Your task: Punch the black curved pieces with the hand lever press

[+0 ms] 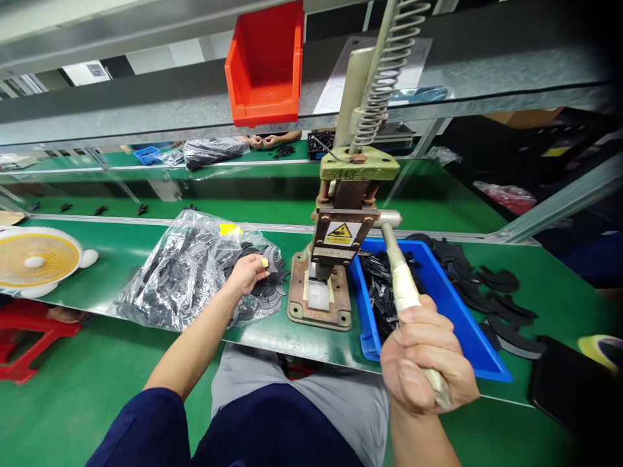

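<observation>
My right hand (428, 357) is wrapped round the tape-covered lever handle (405, 285) of a hand press (341, 233). The press has a tall spring on top and a pale plate (318, 295) on its base. My left hand (247, 275) is over a pile of dark grey curved flat parts (267, 295), left of the press. Its fingers are drawn together, a yellow patch showing at a fingertip; what lies between them is hidden. The parts spill from a clear plastic bag (180, 272) with a yellow label.
A blue bin (455, 324) of small black parts stands right of the press, more curved black pieces (501, 279) beyond it. A red bin (265, 97) sits on the shelf above. At left is a fan (36, 263). Another person's hands (265, 141) work across the bench.
</observation>
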{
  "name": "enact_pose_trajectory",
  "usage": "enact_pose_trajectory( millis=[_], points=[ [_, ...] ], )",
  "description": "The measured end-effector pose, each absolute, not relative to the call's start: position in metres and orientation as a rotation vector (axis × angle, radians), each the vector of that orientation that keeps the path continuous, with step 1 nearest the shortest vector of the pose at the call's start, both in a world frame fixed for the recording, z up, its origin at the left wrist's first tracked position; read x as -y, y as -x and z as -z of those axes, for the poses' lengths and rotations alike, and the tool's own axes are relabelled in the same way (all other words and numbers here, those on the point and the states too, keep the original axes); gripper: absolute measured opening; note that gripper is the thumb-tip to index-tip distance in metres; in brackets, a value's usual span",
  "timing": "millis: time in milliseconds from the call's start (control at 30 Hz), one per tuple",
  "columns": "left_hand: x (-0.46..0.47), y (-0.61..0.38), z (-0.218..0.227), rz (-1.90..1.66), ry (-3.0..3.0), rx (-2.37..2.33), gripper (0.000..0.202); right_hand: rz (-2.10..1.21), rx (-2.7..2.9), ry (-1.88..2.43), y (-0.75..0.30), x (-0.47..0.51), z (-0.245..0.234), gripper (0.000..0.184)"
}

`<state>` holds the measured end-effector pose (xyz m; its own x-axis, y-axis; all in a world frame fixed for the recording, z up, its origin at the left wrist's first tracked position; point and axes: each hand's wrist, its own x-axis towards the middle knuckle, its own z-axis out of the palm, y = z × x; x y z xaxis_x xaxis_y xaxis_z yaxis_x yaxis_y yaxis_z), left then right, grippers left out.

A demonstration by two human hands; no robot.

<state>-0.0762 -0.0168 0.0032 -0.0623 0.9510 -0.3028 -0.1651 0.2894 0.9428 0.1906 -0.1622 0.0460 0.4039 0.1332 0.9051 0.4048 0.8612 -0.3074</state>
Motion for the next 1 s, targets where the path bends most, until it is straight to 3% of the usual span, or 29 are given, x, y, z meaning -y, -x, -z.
enact_pose_trajectory(
  millis=[233,733,1000],
  points=[
    [0.032,0.053,-0.002,-1.005,-0.699,-1.029,0.043,0.173,1.174,0.576,-0.19,0.165,-0.045,0.015],
    [0.024,-0.006,0.007,-0.755,-1.006,-1.129,0.047,0.15,1.247,0.603,-0.195,0.171,-0.043,0.01],
    [0.016,-0.009,0.007,-0.65,-1.022,-1.212,0.031,0.139,1.239,0.619,-0.193,0.171,-0.045,0.011]
  ],
)
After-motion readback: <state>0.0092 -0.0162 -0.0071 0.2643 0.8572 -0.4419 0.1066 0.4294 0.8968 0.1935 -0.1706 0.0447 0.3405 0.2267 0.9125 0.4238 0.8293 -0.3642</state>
